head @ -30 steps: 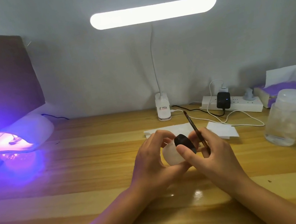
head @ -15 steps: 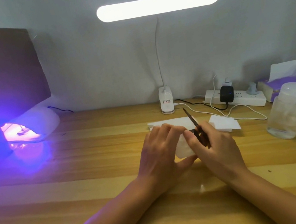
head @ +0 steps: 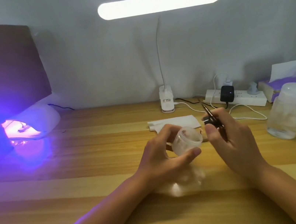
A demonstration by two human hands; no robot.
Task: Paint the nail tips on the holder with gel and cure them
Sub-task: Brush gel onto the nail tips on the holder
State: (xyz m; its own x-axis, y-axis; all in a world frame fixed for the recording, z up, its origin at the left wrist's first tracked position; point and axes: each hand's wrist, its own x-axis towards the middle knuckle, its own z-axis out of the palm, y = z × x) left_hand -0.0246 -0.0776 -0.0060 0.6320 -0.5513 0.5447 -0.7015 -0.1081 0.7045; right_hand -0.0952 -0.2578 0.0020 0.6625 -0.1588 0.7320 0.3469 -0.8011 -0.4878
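In hands (head: pixel 162 158) (head: pixel 233 144): jar (head: pixel 186 141) x1, brush (head: pixel 206 110) x1

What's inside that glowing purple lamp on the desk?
A small dark stick-like thing lies inside the curing lamp, lit pink. Glare hides what it is and whether it carries anything.

- The table (head: pixel 95 178) is pale wood, varnished glossy enough to throw back the light.
- The jar (head: pixel 187 142) is frosted, half see-through and matt; whether plastic or glass cannot be told.
- Its lid (head: pixel 208 121) is black and shiny.
- The napkin (head: pixel 176 123) is matt white paper.
- The curing lamp (head: pixel 45 116) and power strip (head: pixel 248 99) are smooth white plastic.
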